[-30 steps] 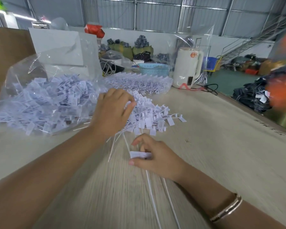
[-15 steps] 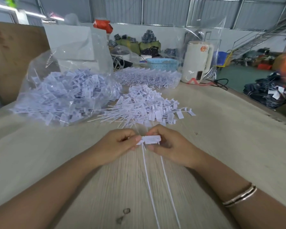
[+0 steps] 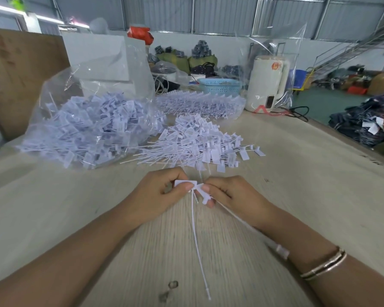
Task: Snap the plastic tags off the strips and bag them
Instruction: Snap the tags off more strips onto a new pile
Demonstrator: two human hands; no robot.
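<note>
While the wide bench (image 3: 297, 196) carries everything, the largest thing on it is the clear bag (image 3: 93, 120) at the far left, which already holds many loose white tags. Just right of it lies an open heap of tags (image 3: 197, 145), and behind that heap a row of tags still on their strips (image 3: 200, 103) sits in clear wrapping. A white kettle (image 3: 267, 83) and a blue basket (image 3: 218, 85) stand at the far edge.

Near the middle, both hands meet over the bench. The left hand (image 3: 157, 196) pinches one flat tag head (image 3: 185, 184) between thumb and forefinger. The right hand (image 3: 233, 193) pinches a second tag head (image 3: 205, 194), tilted, its fingers curled round it. The two heads touch at one corner, so I judge they are at the moment of snapping apart. Two thin tails (image 3: 197, 240) run from the heads toward the near edge.

These pieces look very light and thin. The flat head seems stiff enough to hold, but the tail probably bends easily. I think the good place for the grip is on the flat heads, close to the joint, because a pull on the tails would only bend them.
</note>
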